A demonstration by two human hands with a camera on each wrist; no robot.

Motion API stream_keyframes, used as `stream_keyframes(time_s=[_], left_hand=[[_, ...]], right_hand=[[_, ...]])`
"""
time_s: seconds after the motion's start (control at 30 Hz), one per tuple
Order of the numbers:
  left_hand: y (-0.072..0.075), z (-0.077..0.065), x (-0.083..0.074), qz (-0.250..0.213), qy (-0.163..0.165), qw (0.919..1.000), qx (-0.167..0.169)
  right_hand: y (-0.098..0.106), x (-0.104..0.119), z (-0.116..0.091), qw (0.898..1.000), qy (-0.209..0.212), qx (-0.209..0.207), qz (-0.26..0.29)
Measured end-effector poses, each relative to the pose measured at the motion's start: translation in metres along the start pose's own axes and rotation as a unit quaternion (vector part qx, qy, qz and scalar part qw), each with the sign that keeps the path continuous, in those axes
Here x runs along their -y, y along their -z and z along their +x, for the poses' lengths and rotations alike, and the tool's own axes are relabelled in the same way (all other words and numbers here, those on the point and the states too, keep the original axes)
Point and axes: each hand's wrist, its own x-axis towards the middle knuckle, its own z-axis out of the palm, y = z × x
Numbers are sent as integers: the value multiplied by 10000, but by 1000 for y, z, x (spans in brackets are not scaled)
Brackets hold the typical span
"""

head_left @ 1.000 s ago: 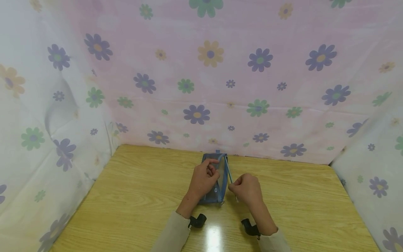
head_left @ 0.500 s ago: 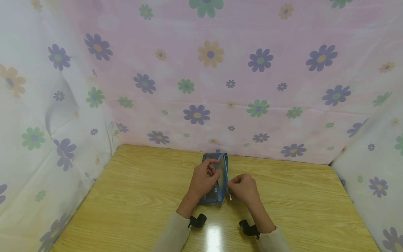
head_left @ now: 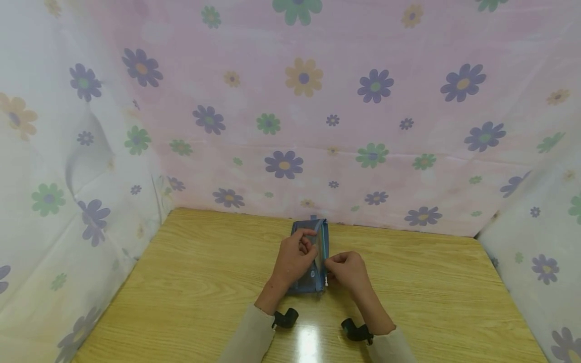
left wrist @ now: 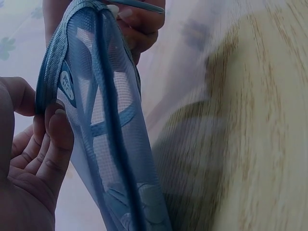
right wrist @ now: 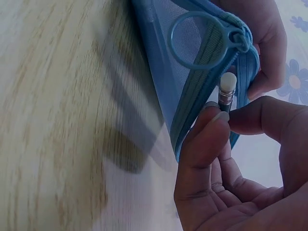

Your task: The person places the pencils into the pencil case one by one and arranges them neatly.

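Note:
A blue mesh pencil case [head_left: 308,285] lies lengthwise at the table's back middle, its zip undone along the right side. My left hand [head_left: 292,258] pinches the zip edge [left wrist: 46,79] between thumb and forefinger, spreading the mouth. Between thumb and forefinger, my right hand [head_left: 351,272] holds a pencil [right wrist: 227,86] near its white eraser end. The pencil's eraser and metal band poke out at the case's mouth; its far part runs along the inside of the opening. A round zip pull ring [right wrist: 172,43] hangs beside the eraser in the right wrist view.
The wood-grain table [head_left: 204,267] meets flowered cloth walls [head_left: 290,131] at the back and sides. Black wrist cameras [head_left: 287,318] sit below both hands, close over the tabletop. Inside the case, pale rounded shapes [left wrist: 151,204] show through the mesh.
My right hand has moved left with the pencil, which has gone from slanting outside the case's right edge to lying within its opening. The left hand has stayed in place.

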Motion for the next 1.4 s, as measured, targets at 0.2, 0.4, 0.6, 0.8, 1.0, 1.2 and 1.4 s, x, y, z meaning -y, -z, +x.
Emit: stream_keyframes(time_s=[0.2, 0.4, 0.6, 0.8, 1.0, 1.2, 1.4], left_hand=[[0, 0, -1, 47, -6, 10000, 23], [-1, -1, -2, 71, 30, 10000, 47], [-1, -1, -2, 84, 105, 9999, 77], [-1, -1, -1, 66, 55, 9999, 94], [-1, -1, -1, 49, 94, 9999, 75], [-1, -1, -1, 83, 96, 9999, 40], [-1, 0, 0, 81, 102, 9999, 47]], right_hand=[[-1, 1, 0, 9999, 17, 2, 148], [-3, -1, -1, 9997, 121, 35, 212], [-3, 0, -3, 9994, 248, 47, 215], [-3, 1, -4, 9993, 319, 10, 215], [-3, 1, -4, 9995, 275, 38, 164], [-2, 0, -1, 9997, 225, 4, 65], [1, -3, 2, 9992, 277, -93, -287]])
